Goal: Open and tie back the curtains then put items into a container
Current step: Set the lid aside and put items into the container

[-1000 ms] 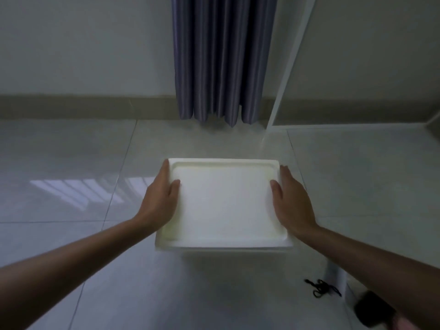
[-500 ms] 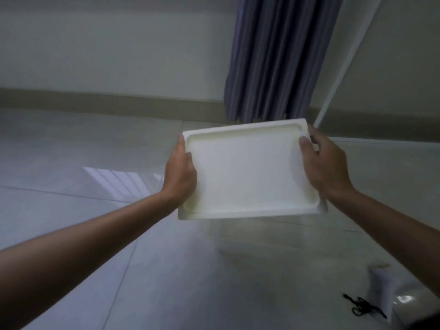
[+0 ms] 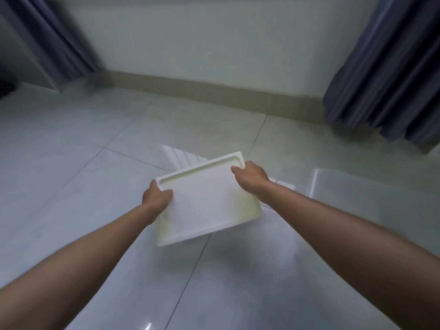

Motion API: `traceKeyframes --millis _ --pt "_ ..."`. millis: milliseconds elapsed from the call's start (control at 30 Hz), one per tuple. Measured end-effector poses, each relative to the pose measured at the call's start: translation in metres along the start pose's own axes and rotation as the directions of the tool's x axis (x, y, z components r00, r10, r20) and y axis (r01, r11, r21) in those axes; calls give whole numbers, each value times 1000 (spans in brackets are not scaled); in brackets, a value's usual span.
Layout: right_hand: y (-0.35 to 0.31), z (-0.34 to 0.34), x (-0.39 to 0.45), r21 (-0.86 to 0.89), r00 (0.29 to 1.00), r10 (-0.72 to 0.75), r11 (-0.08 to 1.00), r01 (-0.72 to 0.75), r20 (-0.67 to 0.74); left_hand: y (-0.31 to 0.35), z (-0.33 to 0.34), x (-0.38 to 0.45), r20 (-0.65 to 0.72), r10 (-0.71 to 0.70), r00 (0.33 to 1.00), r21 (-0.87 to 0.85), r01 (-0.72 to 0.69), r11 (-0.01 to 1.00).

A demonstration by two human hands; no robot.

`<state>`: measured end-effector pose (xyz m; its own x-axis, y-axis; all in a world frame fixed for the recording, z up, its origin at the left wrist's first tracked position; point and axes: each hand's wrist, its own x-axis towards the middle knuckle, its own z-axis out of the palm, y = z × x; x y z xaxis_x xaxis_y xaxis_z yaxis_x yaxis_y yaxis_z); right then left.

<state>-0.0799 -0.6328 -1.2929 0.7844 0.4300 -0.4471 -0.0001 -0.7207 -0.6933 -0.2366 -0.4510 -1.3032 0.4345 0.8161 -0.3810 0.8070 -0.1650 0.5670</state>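
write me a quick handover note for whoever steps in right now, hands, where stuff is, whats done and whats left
Left hand: grips the left edge of the white tray, thumb on top.
Right hand: grips the tray's far right corner.
Tray: held in the air over the tiled floor, tilted, nothing visible in it.
Curtains: one dark panel gathered at the far left, one at the far right, bare wall between them; no tie-back can be made out.
A pale, clear-looking container sits on the floor to the right of the tray.
Done: curtains look pulled apart.
Left: probably set the tray down and put the items away; none are in view.
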Motion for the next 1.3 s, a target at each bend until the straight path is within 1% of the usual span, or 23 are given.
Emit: traceKeyframes --millis 100,200,367,467,533,567,633,667,700,733,767,800,833,867,933,1000,1067,1133,1167,1200,1233,1267,1300 --pt "9 27 1 -82 997 63 995 -60 36 -27 4 7 152 -121 981 91 108 990" --pt "23 38 -2 -161 985 134 980 -116 106 -41 13 9 235 -177 956 160 142 977" --pt "38 37 -10 -296 943 223 944 -145 248 -38 25 9 251 -173 952 235 113 965" --pt "36 31 -22 -309 917 242 940 -142 317 -41 28 14 261 -200 944 273 126 954" --pt "32 24 -32 -283 905 204 954 -99 372 -38 33 13 252 -198 947 325 110 939" --pt "30 21 -35 -242 907 180 966 -89 382 -34 34 12 212 -195 958 378 104 920" --pt "21 4 -52 -172 918 77 985 -10 388 -21 36 11 125 -153 980 493 73 867" --pt "13 -8 -63 -133 929 -12 989 65 370 -12 34 17 102 -112 988 511 45 859" --pt "4 -23 -72 -98 937 -112 983 152 331 5 36 21 88 -35 996 499 -14 866" --pt "-4 -41 -81 -71 937 -216 967 244 275 24 41 25 90 79 993 490 -113 864" --pt "-9 -60 -88 -62 929 -313 942 330 195 51 48 19 103 213 972 486 -236 841" --pt "-10 -82 -94 -86 914 -391 912 400 104 79 59 8 119 358 926 479 -370 796" --pt "-5 -106 -99 -118 897 -442 890 440 4 110 72 -14 116 489 865 485 -479 732" --pt "5 -133 -105 -137 875 -473 878 459 -103 140 86 -41 113 610 784 483 -580 656" --pt "42 -190 -126 -116 841 -442 897 427 -313 195 120 -106 141 809 571 423 -774 472" --pt "96 -240 -153 -60 803 -313 942 330 -507 233 154 -177 178 894 412 272 -893 358" --pt "160 -276 -189 11 757 -118 987 163 -642 254 189 -247 262 931 253 104 -967 234" --pt "227 -295 -230 79 694 87 996 -44 -715 258 225 -314 366 926 96 -11 -994 108" --pt "258 -299 -251 114 663 169 985 -126 -729 255 243 -345 416 909 30 -49 -997 56" --pt "289 -300 -272 143 634 233 971 -190 -737 249 261 -374 457 889 -15 -77 -997 23" --pt "317 -299 -289 168 608 289 954 -249 -740 243 278 -398 495 868 -35 -97 -995 15" --pt "344 -296 -304 195 581 351 929 -315 -734 236 296 -417 533 846 -28 -113 -993 38" --pt "367 -292 -318 222 555 411 899 -377 -724 228 313 -432 574 819 -2 -118 -990 80"
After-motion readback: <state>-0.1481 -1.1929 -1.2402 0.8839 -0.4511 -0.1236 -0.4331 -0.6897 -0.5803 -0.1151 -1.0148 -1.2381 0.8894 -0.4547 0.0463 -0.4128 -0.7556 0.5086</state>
